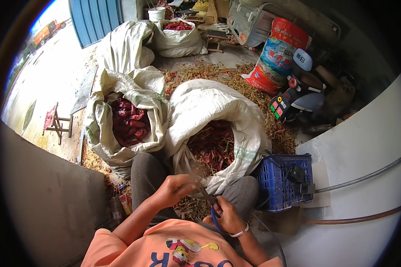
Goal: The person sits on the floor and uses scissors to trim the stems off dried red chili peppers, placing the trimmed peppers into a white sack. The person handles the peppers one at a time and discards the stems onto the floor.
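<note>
My right hand (pixel 228 217) is closed around the blue handles of a pair of scissors (pixel 214 213), whose blades point up and left. Close to the blade tips, my left hand (pixel 177 190) has its thumb and fingers brought together; motion blur hides whether something is between them. Before my knees lies a white woven sack (pixel 214 96) with its mouth towards me, holding dried red chilies with stems (pixel 212 147). To its left stands another open woven sack (pixel 97 133) with its rim rolled down, holding dark red dried chilies (pixel 130 121).
A blue plastic crate (pixel 274 187) with black devices stands right of my knee. Farther back are more white sacks (pixel 178 45), a red and blue printed sack (pixel 275 56) and an electric scooter (pixel 307 96). Stems litter the floor (pixel 220 71). A folding stool (pixel 61 125) stands left.
</note>
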A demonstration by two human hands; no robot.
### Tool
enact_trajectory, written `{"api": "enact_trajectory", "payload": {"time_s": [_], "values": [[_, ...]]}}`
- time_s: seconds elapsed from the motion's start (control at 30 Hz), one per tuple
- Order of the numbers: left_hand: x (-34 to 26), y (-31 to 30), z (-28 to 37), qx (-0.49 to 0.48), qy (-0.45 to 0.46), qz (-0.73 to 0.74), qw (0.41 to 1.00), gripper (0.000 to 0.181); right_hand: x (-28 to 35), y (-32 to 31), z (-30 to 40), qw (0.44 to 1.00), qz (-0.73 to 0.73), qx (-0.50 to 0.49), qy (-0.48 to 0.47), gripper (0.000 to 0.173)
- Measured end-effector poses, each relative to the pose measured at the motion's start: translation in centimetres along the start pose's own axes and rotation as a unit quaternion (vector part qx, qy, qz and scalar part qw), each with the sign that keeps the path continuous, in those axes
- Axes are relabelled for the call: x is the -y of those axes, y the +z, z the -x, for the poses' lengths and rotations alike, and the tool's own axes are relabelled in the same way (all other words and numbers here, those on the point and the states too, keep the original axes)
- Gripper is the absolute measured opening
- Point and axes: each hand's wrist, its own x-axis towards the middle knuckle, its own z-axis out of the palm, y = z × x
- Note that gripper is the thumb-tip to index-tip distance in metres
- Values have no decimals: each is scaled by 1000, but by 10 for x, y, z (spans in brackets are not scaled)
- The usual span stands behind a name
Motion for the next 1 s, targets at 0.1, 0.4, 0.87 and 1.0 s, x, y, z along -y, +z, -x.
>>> {"api": "enact_trajectory", "payload": {"time_s": [0.1, 0.4, 0.87, 1.0], "values": [[2, -1, 0, -8, 51, -55, 997, 9, 1, -1, -2, 997, 63, -19, -29, 60], [10, -5, 2, -10, 166, -158, 973, 14, 10, -1, -3, 990, 136, 18, -15, 70], [0, -3, 2, 63, -107, 112, 986, 13, -5, 5, 1, 979, 196, 41, -30, 58], [0, 1, -2, 54, -114, 104, 987, 15, -4, 11, 3, 974, 226, 3, -8, 38]]}}
